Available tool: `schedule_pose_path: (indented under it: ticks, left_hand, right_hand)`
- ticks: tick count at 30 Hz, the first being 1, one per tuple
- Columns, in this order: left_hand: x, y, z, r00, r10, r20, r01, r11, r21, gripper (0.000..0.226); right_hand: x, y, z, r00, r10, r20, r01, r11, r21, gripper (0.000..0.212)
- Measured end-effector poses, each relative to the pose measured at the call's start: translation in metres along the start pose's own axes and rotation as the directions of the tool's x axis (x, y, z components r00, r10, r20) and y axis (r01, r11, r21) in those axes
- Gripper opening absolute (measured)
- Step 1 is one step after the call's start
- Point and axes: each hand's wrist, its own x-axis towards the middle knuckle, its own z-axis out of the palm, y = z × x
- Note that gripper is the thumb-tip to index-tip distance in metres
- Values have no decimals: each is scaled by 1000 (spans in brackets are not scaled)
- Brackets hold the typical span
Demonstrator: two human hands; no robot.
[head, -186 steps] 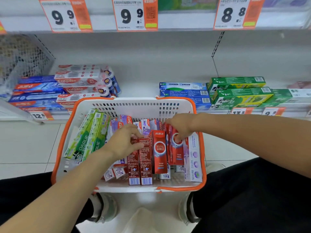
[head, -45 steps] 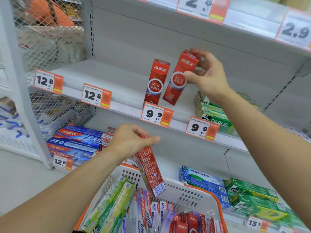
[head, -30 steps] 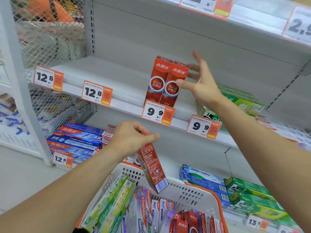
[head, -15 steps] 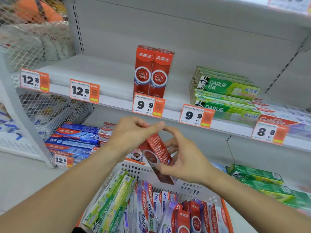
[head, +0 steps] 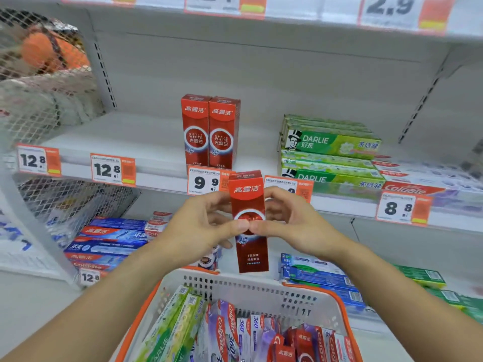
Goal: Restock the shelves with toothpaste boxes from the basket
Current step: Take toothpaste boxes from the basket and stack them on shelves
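Note:
I hold one red toothpaste box (head: 250, 254) upright in front of me, above the basket. My left hand (head: 201, 226) grips its left side and my right hand (head: 292, 220) grips its right side, thumbs meeting on its front. Two matching red boxes (head: 210, 131) stand upright side by side on the middle shelf (head: 125, 142), behind the 9.9 price tag. The white basket with an orange rim (head: 261, 288) sits below my hands, filled with several green, purple and red toothpaste boxes.
Green Darlie boxes (head: 329, 150) lie stacked on the middle shelf to the right of the red pair. Blue boxes (head: 109, 239) lie on the lower shelf at left. A wire mesh divider (head: 52, 82) bounds the shelf's left end.
The box in my hands has turned from tilted to upright, front facing me, and risen. My right hand now grips its side instead of touching its lower end.

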Motion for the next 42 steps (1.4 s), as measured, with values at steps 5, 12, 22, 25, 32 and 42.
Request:
schedule_pose_path:
  ticks: [5,12,22,25,32,42]
  left_hand:
    - [26,26,-16,921,203,-332,-117,958,261,67]
    - [72,26,-85,788,176,-590,-11,962,272,99]
    - [98,4,-63,858,204,-472,-150,977,150,96]
    - [104,1,-60,847,213,-488,-141,973,182,90]
    - [106,3,-52,817,208,-537,-134,976,174,83]
    - [109,5,-35,766,207,-608,-59,965,254,79]
  right_hand:
    - [9,-18,-15,952,-136,-275,150,988,30,40]
    - [58,-55,-42,713,-359,-602,323,931,-172,47]
    - [165,-50,-62,958,-58,-279,56,998,-18,50]
    - [164,-38,-65,994,-3,-108,4,1000,4,59]
    - [155,-36,-53,998,54,13,-53,994,-96,73]
    - [150,-34,-36,988,52,-143,-68,992,-108,85]
